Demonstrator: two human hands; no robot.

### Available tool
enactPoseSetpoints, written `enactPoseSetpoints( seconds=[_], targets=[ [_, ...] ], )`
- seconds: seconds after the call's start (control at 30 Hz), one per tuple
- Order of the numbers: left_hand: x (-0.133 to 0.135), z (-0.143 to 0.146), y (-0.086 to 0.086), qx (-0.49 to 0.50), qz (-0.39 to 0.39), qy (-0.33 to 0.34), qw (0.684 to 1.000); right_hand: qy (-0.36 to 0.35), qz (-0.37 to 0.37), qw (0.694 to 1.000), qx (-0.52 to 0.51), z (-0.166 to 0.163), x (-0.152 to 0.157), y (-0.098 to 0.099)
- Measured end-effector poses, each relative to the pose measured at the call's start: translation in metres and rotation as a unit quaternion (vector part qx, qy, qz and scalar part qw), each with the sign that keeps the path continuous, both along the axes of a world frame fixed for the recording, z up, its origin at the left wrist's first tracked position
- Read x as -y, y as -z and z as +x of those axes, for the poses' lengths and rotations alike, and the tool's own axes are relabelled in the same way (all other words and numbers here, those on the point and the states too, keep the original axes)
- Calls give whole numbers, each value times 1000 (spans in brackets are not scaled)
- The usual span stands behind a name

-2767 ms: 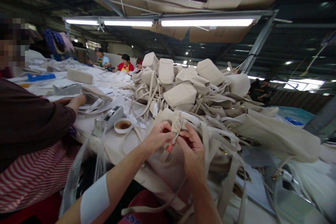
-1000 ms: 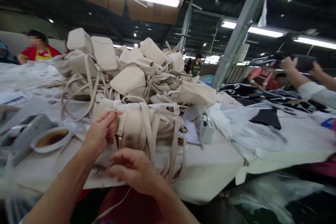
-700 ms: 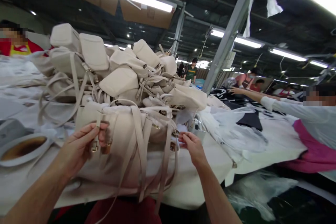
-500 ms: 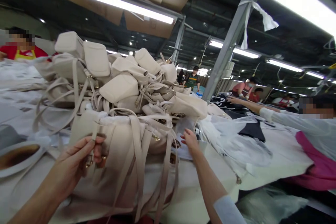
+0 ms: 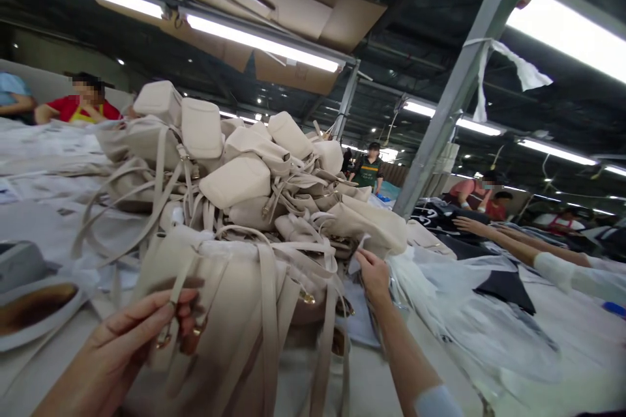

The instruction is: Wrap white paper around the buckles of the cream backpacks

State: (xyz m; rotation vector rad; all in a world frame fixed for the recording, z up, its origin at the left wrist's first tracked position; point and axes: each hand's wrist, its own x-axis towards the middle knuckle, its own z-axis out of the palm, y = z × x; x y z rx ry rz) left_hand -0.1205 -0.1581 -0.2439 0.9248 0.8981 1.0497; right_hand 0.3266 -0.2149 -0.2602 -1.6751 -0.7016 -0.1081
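My left hand [image 5: 115, 352] is closed in a pinch on a beige strap with gold buckle hardware [image 5: 171, 332] that hangs down the front of a beige bag [image 5: 235, 300] close to me. My right hand [image 5: 374, 273] reaches out over the table to the right of that bag and pinches a small white slip [image 5: 360, 253] that sticks up from its fingers. Behind both hands rises a heap of cream bags and straps [image 5: 235, 169].
A white dish of brown liquid [image 5: 34, 306] sits at the left on the white-covered table [image 5: 29, 221]. Clear plastic and dark fabric [image 5: 503, 287] lie to the right, where another person's arms [image 5: 533, 254] reach in. A steel post [image 5: 450, 91] stands behind; workers sit further back.
My right hand left the strap near my left hand, reached right past the bag and now pinches a white slip. My left hand kept hold of the strap. The view turned right and tilted up.
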Motion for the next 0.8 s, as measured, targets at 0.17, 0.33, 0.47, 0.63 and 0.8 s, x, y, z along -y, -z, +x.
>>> enactPoseSetpoints(
  seconds=[0.17, 0.33, 0.47, 0.63, 0.8],
  targets=[
    [11, 2, -20, 2, 13, 12, 1000, -90, 94, 991, -19, -72, 64, -37],
    [23, 3, -26, 50, 69, 52, 995, -287, 145, 912, -256, -178, 97, -57],
    [32, -7, -32, 65, 81, 54, 993, -390, 67, 828, -398, -256, 99, -41],
    [40, -32, -53, 19, 107, 31, 994, -461, 34, 743, -484, -328, 87, -19],
    [43, -44, -64, -50, 169, 7, 984, -455, 59, 778, -429, -352, 51, -2]
  ],
)
